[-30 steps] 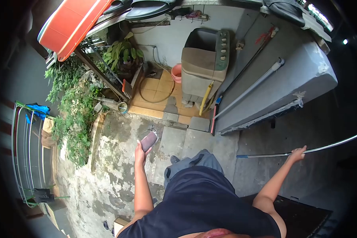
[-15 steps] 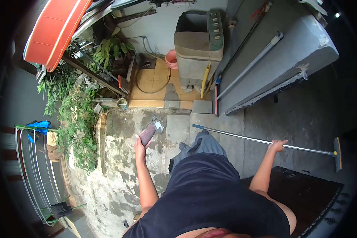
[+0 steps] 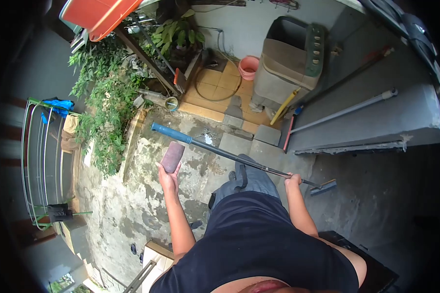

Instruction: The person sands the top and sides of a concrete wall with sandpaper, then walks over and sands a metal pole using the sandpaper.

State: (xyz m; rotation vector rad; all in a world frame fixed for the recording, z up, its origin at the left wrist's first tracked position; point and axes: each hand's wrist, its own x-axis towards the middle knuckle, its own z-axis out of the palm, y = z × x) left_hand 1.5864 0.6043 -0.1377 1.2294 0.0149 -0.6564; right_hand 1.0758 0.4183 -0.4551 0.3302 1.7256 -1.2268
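My left hand [image 3: 169, 177] is closed around the lower end of a purple-grey rectangular block [image 3: 172, 157] with rounded corners, held up over the concrete. Its exact kind is hard to make out. My right hand [image 3: 293, 179] grips the pole of a long-handled squeegee [image 3: 230, 155] near its head. The pole slants across in front of my legs, its blue grip end pointing to the upper left, above the block. The flat squeegee head [image 3: 323, 187] is just to the right of my right hand.
A washing machine [image 3: 288, 63] stands on the tiles by a pink bucket [image 3: 248, 67] and a hose. A pole and a red-edged tool lean at the grey wall [image 3: 371, 115]. Plants [image 3: 105, 102] and a green metal rack [image 3: 34, 161] line the left. Stained concrete [image 3: 132, 205] lies below.
The squeegee's blue end has swung toward me and to the left, while its head has moved in toward my body. The block is now tipped with its broad face showing. My view has turned.
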